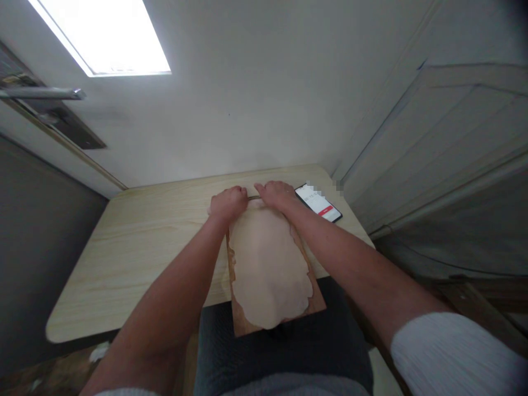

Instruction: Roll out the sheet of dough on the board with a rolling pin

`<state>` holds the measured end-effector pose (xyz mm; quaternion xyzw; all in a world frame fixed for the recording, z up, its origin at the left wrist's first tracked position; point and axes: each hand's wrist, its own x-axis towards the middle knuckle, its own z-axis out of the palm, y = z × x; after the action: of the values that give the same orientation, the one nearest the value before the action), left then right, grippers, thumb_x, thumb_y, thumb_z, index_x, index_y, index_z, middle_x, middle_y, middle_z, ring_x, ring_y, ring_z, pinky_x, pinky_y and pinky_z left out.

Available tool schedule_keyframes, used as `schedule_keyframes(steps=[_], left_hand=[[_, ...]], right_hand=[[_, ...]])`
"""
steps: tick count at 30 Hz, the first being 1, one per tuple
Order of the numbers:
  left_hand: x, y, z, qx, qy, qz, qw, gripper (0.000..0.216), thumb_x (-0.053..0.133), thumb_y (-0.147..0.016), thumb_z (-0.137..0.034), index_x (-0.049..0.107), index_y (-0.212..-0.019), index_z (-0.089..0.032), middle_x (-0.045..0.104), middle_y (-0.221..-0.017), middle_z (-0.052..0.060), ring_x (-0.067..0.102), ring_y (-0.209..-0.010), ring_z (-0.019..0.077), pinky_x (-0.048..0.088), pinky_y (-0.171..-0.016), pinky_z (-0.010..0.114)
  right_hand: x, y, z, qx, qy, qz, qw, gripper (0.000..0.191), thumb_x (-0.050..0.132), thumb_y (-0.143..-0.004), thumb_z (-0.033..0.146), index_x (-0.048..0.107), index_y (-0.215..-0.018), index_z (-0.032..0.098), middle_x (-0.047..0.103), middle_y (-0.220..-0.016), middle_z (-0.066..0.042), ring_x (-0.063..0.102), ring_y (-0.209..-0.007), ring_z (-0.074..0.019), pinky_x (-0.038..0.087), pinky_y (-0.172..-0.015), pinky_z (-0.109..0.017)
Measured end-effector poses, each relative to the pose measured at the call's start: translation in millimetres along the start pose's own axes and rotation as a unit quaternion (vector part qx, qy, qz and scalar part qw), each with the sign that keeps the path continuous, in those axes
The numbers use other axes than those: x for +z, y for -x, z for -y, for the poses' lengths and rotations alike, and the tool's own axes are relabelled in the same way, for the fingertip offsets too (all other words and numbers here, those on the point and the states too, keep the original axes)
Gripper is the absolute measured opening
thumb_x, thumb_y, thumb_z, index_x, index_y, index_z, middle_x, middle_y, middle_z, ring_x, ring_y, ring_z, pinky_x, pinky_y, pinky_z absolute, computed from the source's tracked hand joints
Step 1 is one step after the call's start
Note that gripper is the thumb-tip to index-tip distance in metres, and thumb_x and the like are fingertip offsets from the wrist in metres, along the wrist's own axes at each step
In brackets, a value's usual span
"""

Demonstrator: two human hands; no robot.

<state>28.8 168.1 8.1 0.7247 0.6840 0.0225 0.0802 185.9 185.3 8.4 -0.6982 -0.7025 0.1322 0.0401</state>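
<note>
A pale sheet of flattened dough with a wavy edge covers most of a brown wooden board. At the board's far end lies a rolling pin, mostly hidden beneath my hands; only a short stretch between them shows. My left hand is closed over its left part, knuckles up. Over the right part, my right hand is curled, its thumb pointing towards the left hand. Both forearms reach forward along the sides of the dough.
A phone with a lit screen lies just right of my right hand. The board rests on a light wood table, its near end overhanging the edge above my lap. Behind stands a white door with a metal handle; a pale wall is at right.
</note>
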Motion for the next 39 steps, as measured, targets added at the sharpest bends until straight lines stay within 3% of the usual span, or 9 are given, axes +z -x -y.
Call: schedule_keyframes(steps=[12, 21, 30, 39], left_hand=[[-0.6, -15.5, 0.9, -0.042, 0.038, -0.002, 0.998, 0.047, 0.033, -0.092, -0.041, 0.073, -0.104, -0.02, 0.074, -0.112, 0.016, 0.069, -0.103, 0.0316, 0.052, -0.082, 0.04], [2.2, -21.2, 2.8, -0.059, 0.04, -0.001, 0.997, 0.047, 0.035, -0.091, -0.042, 0.072, -0.108, -0.019, 0.073, -0.113, 0.017, 0.068, -0.103, 0.0311, 0.051, -0.083, 0.04], [-0.5, -3.9, -2.7, -0.048, 0.026, -0.019, 0.998, 0.052, 0.026, -0.095, -0.042, 0.072, -0.108, -0.019, 0.073, -0.112, 0.018, 0.068, -0.102, 0.0333, 0.051, -0.083, 0.044], [0.5, 33.1, -10.6, -0.008, -0.013, -0.08, 0.997, 0.049, 0.022, -0.099, -0.039, 0.064, -0.114, -0.019, 0.069, -0.114, 0.017, 0.063, -0.107, 0.0325, 0.048, -0.087, 0.046]], right_hand=[[1.7, -17.8, 1.1, 0.015, -0.005, -0.009, 1.0, 0.069, 0.032, -0.097, 0.064, 0.072, -0.117, 0.011, 0.071, -0.116, -0.022, 0.066, -0.111, -0.0335, 0.047, -0.092, -0.042], [0.8, -19.6, 1.9, 0.014, -0.005, -0.011, 1.0, 0.072, 0.03, -0.097, 0.065, 0.071, -0.117, 0.009, 0.069, -0.12, -0.024, 0.064, -0.114, -0.0319, 0.046, -0.094, -0.039], [-1.3, -2.2, 4.1, 0.024, 0.002, -0.029, 0.999, 0.072, 0.027, -0.098, 0.063, 0.074, -0.112, 0.01, 0.071, -0.114, -0.024, 0.067, -0.108, -0.034, 0.048, -0.09, -0.042], [6.0, 27.1, 1.4, -0.011, 0.046, -0.089, 0.995, 0.05, 0.031, -0.102, 0.039, 0.072, -0.113, 0.014, 0.07, -0.116, -0.018, 0.063, -0.11, -0.028, 0.044, -0.094, -0.039]])
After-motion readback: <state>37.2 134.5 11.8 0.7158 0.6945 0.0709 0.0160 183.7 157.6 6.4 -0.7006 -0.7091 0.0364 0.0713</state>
